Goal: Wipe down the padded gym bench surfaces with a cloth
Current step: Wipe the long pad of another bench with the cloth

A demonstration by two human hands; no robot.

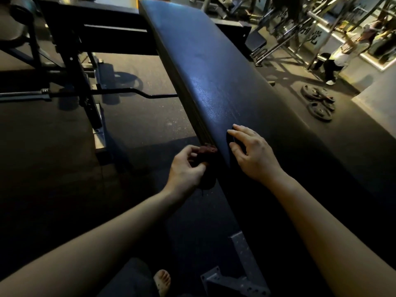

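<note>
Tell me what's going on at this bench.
A person is cleaning a padded gym bench. Their left hand grips a dark reddish cloth and holds it against the left side edge of the bench pad. Their right hand rests on top of the pad near that edge, fingers spread. Weight plates lie on the floor to the right.

floor (139, 116): dark speckled rubber, dimly lit | 10 o'clock: black steel rack frame (70, 46), barbell (107, 95) low beside it | 2 o'clock: weight plates (319, 103) flat on floor | 1 o'clock: brightly lit metal machines (300, 28), seated person (336, 63) near them
</note>
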